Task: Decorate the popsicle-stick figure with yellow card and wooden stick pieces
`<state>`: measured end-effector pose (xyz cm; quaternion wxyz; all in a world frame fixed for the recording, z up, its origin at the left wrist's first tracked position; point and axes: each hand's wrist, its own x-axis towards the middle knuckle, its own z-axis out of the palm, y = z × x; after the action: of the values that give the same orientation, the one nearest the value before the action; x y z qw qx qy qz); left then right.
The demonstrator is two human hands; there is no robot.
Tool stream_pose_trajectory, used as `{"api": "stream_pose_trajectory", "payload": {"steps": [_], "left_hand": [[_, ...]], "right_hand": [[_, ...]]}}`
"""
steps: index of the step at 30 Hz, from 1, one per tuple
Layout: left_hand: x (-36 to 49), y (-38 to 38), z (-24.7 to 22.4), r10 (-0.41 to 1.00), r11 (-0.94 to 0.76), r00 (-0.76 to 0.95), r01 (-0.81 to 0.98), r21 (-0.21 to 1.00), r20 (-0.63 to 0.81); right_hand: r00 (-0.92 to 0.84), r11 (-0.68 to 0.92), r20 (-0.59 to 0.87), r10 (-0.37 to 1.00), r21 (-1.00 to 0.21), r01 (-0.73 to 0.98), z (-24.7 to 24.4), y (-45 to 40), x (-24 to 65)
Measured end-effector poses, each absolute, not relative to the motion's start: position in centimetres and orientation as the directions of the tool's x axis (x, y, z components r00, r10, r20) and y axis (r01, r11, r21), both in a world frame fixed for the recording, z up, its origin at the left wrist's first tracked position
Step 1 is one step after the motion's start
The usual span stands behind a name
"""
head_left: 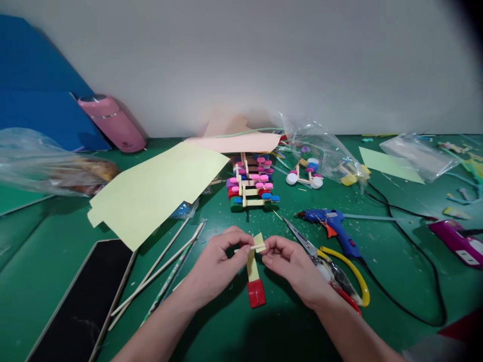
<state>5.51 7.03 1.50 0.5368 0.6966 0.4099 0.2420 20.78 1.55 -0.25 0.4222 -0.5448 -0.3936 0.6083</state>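
Between my hands, a pale yellow paper strip (252,266) runs down to a red square piece (256,293) at its lower end. A short thin wooden stick (249,248) lies across the strip near its top. My left hand (230,254) pinches the stick's left part between thumb and fingers. My right hand (289,259) has its thumb and fingertips closed at the right edge of the strip's top. Beyond them stands a stack of small stick models with coloured discs (251,183).
A blue glue gun (332,223) with a black cord, scissors (302,239) and yellow-handled pliers (360,276) lie right. Left are long sticks (158,274), a black tray (85,301), yellow paper (162,191) and a pink bottle (115,123). Plastic bags lie at the back.
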Motion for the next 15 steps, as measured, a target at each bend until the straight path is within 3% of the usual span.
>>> {"api": "stream_pose_trajectory", "payload": {"steps": [10, 15], "left_hand": [[5.4, 7.2, 1.5, 0.819, -0.136, 0.566, 0.353, 0.926, -0.096], [5.6, 7.4, 1.7, 0.818, -0.153, 0.567, 0.377, 0.913, -0.097]], "right_hand": [[0.066, -0.239, -0.236, 0.970, -0.970, 0.053, -0.2, 1.7, 21.3], [0.065, -0.131, -0.121, 0.991, -0.976, 0.175, 0.7, 2.7, 22.0]]}}
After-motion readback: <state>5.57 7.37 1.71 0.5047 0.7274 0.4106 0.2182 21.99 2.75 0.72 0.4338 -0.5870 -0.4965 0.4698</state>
